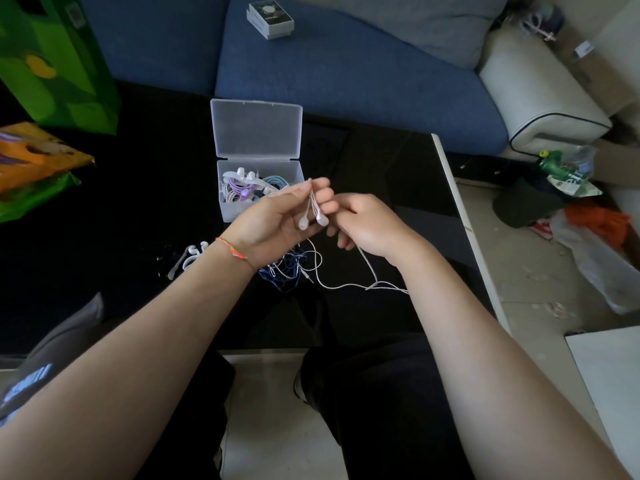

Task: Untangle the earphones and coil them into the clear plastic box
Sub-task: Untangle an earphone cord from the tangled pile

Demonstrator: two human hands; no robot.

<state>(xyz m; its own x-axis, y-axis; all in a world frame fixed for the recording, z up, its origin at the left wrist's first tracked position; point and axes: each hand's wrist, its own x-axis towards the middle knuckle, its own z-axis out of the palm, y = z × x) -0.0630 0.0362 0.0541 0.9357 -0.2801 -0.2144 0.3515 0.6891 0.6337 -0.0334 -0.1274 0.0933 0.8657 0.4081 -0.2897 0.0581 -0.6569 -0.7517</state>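
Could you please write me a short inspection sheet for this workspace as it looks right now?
Surface: black table, glossy, white right edge.
Job's things: clear plastic box, lid open, coloured earphones inside; white earphones held up.
Clutter: dark blue tangle; white earpiece; green bag.
Grippers: left hand pinches the white earphones' wires; right hand curled round the cord.
Cables: white cord trails across the table.
Surroundings: blue sofa; small box on it; floor litter.
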